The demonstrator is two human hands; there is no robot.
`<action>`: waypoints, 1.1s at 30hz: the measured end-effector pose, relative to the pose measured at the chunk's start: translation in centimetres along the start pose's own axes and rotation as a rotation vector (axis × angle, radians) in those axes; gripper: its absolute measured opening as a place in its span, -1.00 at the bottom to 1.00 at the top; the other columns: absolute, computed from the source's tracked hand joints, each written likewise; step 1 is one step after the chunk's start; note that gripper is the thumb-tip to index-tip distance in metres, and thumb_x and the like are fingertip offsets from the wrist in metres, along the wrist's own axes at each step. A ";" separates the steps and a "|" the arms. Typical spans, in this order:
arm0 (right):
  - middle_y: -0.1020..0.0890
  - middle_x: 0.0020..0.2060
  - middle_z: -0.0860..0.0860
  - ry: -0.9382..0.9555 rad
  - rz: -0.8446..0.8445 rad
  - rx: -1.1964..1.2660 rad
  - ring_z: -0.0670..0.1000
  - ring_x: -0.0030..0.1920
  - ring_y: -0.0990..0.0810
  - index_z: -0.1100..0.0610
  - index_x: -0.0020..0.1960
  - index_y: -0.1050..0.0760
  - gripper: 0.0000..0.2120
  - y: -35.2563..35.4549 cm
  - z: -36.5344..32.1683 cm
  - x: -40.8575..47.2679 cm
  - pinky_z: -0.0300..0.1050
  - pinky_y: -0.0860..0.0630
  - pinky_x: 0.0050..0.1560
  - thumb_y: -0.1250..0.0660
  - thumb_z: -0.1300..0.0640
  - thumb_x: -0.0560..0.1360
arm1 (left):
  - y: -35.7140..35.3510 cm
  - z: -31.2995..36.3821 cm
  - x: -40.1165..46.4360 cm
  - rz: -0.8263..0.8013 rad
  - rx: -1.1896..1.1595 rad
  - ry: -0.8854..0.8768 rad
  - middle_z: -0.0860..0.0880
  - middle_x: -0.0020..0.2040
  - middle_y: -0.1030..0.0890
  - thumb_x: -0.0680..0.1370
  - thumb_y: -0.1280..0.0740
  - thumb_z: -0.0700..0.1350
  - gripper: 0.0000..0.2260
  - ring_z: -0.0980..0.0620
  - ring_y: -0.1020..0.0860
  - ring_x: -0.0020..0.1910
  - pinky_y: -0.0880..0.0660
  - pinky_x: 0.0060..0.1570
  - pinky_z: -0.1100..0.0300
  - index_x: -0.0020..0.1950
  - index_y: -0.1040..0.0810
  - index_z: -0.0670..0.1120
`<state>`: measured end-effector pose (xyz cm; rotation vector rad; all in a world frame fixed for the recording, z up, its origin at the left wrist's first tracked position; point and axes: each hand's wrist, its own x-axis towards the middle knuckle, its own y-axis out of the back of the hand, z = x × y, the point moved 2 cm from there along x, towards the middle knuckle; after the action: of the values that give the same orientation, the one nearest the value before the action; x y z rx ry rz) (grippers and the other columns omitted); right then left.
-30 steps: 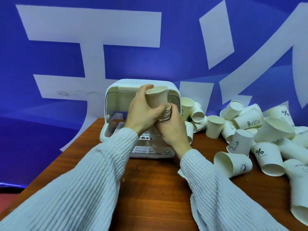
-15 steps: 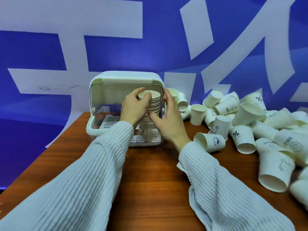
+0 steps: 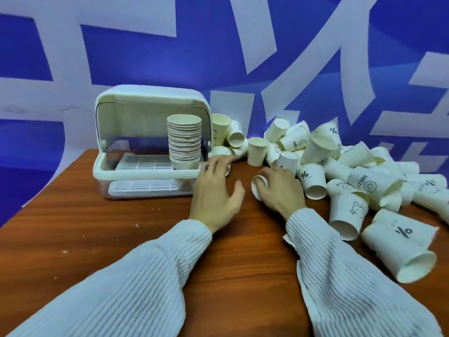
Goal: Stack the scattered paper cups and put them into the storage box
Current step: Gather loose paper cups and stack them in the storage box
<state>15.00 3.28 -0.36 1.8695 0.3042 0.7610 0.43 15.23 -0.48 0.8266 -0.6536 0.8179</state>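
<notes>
Head view, progress: one tall stack of nested cups (image 3: 184,141) stands upright on the slatted tray inside the storage box (image 3: 150,139), at its right end, lid raised.
Head view, remaining work: many loose paper cups (image 3: 340,164) lie scattered and tipped over on the wooden table (image 3: 73,234), right of the box; judged well short of halfway.
Head view, left hand (image 3: 215,190): empty, fingers spread wide, hovering over the table just in front of the box's right corner; contact with anything cannot be told.
Head view, right hand (image 3: 279,188): fingers curled around a single cup lying on its side (image 3: 258,186), the rim facing left.
Head view, step in hand: judged to be picking up a cup to begin a new stack.
</notes>
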 end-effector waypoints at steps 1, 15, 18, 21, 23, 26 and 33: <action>-0.66 0.11 0.03 -0.041 0.050 0.178 0.13 0.18 -0.58 -0.03 0.15 -0.63 -0.70 0.2 -0.2 0.1 0.13 -0.54 0.14 -0.19 -0.09 0.61 | -0.1 -0.3 -0.3 -0.089 -0.030 0.056 0.07 0.31 -0.41 0.49 -0.43 -0.08 -0.43 0.30 -0.39 0.24 -0.37 0.37 0.16 0.48 -0.38 0.02; -0.62 0.26 0.02 -0.266 0.070 0.809 0.09 0.32 -0.56 0.01 0.44 -0.47 -0.49 -5.4 -6.2 4.9 0.03 -0.47 0.34 -0.34 -0.19 0.56 | 2.6 -1.3 0.1 0.170 -0.062 0.244 0.12 0.40 -0.47 0.48 -0.53 0.00 -0.26 0.14 -0.43 0.37 -0.31 0.32 0.30 0.58 -0.25 0.02; -0.56 0.39 0.04 -0.317 -0.068 0.739 0.15 0.42 -0.49 -0.01 0.54 -0.34 -0.20 -6.6 -6.4 7.2 0.16 -0.40 0.42 -0.28 -0.45 0.45 | 2.3 -1.9 0.0 0.149 -0.042 0.237 0.10 0.39 -0.49 0.50 -0.47 0.09 -0.36 0.16 -0.45 0.35 -0.36 0.30 0.26 0.53 -0.31 0.05; -0.58 0.34 -0.03 -0.347 -0.148 0.605 0.16 0.42 -0.44 -0.12 0.50 -0.33 -0.22 -6.9 -6.9 8.1 0.12 -0.31 0.42 -0.25 -0.50 0.41 | 2.0 -1.9 0.0 0.151 -0.040 0.205 0.14 0.36 -0.47 0.50 -0.44 0.11 -0.40 0.18 -0.45 0.33 -0.36 0.28 0.28 0.50 -0.34 0.06; -0.59 0.29 -0.03 -0.347 -0.170 0.588 0.15 0.39 -0.45 -0.14 0.46 -0.35 -0.27 -6.9 -7.0 8.3 0.11 -0.29 0.41 -0.30 -0.44 0.39 | 1.9 -1.8 0.1 0.138 -0.043 0.206 0.19 0.34 -0.45 0.50 -0.44 0.11 -0.39 0.22 -0.43 0.33 -0.35 0.27 0.32 0.50 -0.33 0.08; -0.60 0.28 -0.01 -0.343 -0.145 0.759 0.16 0.35 -0.52 -0.06 0.48 -0.34 -0.17 -6.7 -6.3 8.3 0.17 -0.36 0.42 -0.30 -0.33 0.26 | 2.2 -1.6 0.3 0.153 -0.098 0.239 0.19 0.32 -0.49 0.49 -0.50 0.11 -0.38 0.25 -0.45 0.32 -0.34 0.28 0.42 0.48 -0.36 0.04; -0.47 0.39 -0.14 -0.228 0.500 1.305 -0.39 0.20 -0.51 -0.04 0.61 -0.24 -0.31 -1.0 -6.5 4.5 -0.41 -0.47 0.16 -0.40 0.19 0.56 | 6.5 -1.3 3.8 0.369 -0.182 0.285 0.15 0.20 -0.57 0.41 -0.52 0.24 -0.47 0.17 -0.53 0.21 -0.46 0.20 0.35 0.29 -0.49 0.09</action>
<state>14.45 10.89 2.04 3.3255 0.1809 0.6990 -2.69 20.38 4.19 0.4164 -0.6223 1.1663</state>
